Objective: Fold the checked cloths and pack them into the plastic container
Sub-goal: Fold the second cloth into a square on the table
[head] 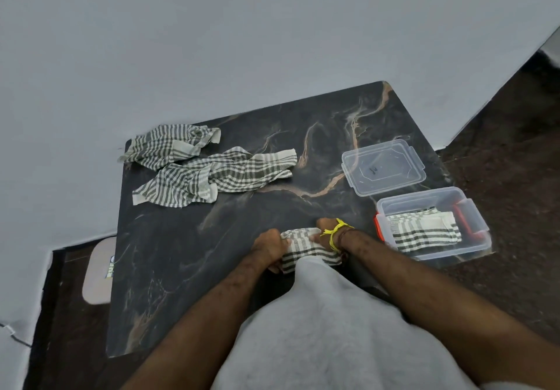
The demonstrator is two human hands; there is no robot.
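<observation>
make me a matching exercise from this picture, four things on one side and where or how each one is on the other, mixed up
Things:
1. lid
2. plastic container
3. cloth in the hands
4. crumpled cloths

States:
a. lying unfolded at the table's far left
b. held at both ends by the left hand and right hand
c. lying alone, off its box
d. holding a folded cloth

Pairs: 1-c, 2-d, 3-b, 4-a
</observation>
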